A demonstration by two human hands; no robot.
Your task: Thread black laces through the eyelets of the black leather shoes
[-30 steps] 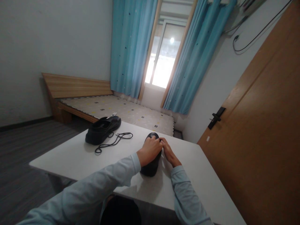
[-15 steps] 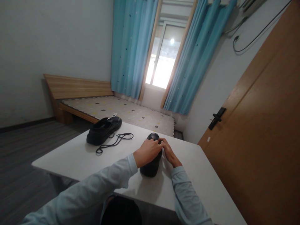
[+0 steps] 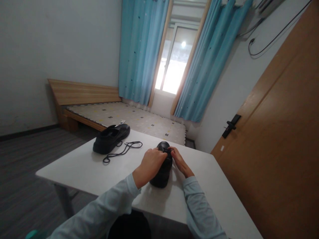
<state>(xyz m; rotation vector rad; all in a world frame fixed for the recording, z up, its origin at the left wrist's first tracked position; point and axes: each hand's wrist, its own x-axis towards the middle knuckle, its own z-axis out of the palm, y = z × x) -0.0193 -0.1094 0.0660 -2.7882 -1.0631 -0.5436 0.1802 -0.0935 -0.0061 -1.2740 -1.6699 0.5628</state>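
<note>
A black shoe (image 3: pixel 159 181) stands on the white table in front of me, toe pointing away. From its left side, my left hand (image 3: pixel 152 162) reaches over the upper, fingers curled on the shoe around the lacing area. On the other side, my right hand (image 3: pixel 178 161) has its fingertips pinched together at the shoe's right edge near the toe. What lies between those fingertips is too small to make out. To the left rests a second black shoe (image 3: pixel 103 146), with a dark shoelace (image 3: pixel 121 153) lying loosely looped beside it.
The white table (image 3: pixel 82 174) has its front edge close to my body. Behind it is a bed (image 3: pixel 134 114) with a wooden headboard, below a window with blue curtains (image 3: pixel 142 53). A brown door (image 3: pixel 279 132) stands at the right.
My left hand has shifted slightly left and back, uncovering more of the shoe's upper. My right hand stays nearly in place at the shoe's right edge.
</note>
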